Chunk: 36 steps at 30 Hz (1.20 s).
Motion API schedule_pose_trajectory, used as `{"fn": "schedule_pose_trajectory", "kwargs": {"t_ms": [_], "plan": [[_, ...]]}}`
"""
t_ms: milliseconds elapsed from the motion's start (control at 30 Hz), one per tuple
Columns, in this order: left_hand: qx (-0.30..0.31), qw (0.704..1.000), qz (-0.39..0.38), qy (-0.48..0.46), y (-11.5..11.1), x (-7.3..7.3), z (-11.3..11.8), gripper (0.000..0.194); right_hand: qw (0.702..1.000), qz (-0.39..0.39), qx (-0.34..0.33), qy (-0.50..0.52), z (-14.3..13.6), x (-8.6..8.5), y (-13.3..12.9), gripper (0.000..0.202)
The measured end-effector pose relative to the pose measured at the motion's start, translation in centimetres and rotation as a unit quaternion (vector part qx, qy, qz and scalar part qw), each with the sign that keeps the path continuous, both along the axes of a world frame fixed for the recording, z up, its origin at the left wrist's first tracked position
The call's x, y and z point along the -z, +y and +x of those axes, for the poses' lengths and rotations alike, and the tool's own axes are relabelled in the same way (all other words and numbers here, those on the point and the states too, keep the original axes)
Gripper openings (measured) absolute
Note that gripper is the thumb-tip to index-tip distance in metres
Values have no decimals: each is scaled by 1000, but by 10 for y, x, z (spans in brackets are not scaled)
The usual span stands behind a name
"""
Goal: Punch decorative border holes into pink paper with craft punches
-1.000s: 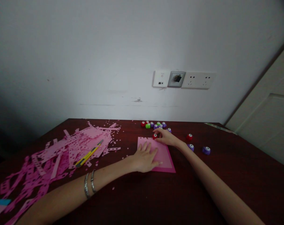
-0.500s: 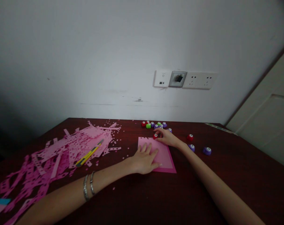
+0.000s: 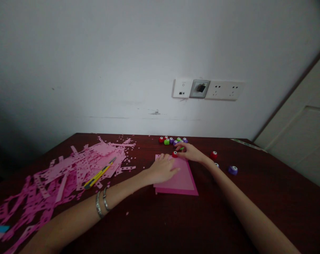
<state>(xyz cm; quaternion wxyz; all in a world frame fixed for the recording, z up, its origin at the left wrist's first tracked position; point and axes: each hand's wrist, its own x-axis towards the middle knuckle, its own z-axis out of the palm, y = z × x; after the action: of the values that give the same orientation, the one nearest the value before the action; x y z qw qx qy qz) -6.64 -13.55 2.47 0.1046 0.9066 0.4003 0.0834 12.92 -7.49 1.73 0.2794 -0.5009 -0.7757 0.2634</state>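
Note:
Pink paper (image 3: 182, 176) lies on a darker pink sheet (image 3: 183, 192) on the dark red-brown table. My left hand (image 3: 162, 170) rests on the paper's left part, palm down, thumb apart, its fingertips reaching the far edge. At that edge a small red paper punch (image 3: 174, 154) with a white round top sits over the paper. The thumb and index finger of my right hand (image 3: 188, 153) curve around the punch's right side, closed on it. Small punched holes along the far edge are mostly covered by my left fingers.
Several red, green and purple punches (image 3: 171, 140) cluster behind. A red punch (image 3: 214, 155) and a purple punch (image 3: 232, 170) stand at right. Left are pink paper scraps (image 3: 67, 173) with a yellow utility knife (image 3: 100, 173) on top. The wall (image 3: 123, 70) has sockets (image 3: 225, 90).
My left hand has slid forward towards the paper's far edge, its fingers now drawn closer together. My right hand has shifted slightly at the red punch, which stays in nearly the same spot.

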Motion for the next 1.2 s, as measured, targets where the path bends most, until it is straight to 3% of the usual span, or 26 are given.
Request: {"fn": "schedule_pose_trajectory", "kwargs": {"t_ms": [133, 267, 367, 500, 667, 767, 900, 1067, 1200], "plan": [[-14, 995, 24, -96, 36, 1, 4, 26, 995, -79, 19, 60, 3, -3, 2, 27], [-52, 983, -97, -148, 61, 6, 4, 15, 992, -102, 7, 72, -2, 1, 3, 29], [-46, 974, -185, -125, 68, 9, 4, 17, 994, -87, -11, 57, -6, 7, 7, 33], [-48, 977, -173, -117, 68, 10, 6, 22, 996, -73, -11, 41, -7, 12, 9, 37], [-37, 969, -216, -118, 74, 12, 7, 24, 993, -111, 0, 38, -10, 1, 2, 35], [-48, 956, -251, -147, 80, 7, 5, 26, 989, -130, 48, 45, -10, -9, -4, 26], [-93, 929, -298, -196, 87, -5, 6, 31, 974, -187, 88, 88, -8, -16, -10, 8], [-105, 879, -437, -161, 101, -12, 12, 26, 933, -330, 61, 128, -9, -13, -10, 22], [-73, 840, -526, -107, 117, -10, 15, 22, 917, -375, 35, 131, -9, -9, -7, 27]]}}
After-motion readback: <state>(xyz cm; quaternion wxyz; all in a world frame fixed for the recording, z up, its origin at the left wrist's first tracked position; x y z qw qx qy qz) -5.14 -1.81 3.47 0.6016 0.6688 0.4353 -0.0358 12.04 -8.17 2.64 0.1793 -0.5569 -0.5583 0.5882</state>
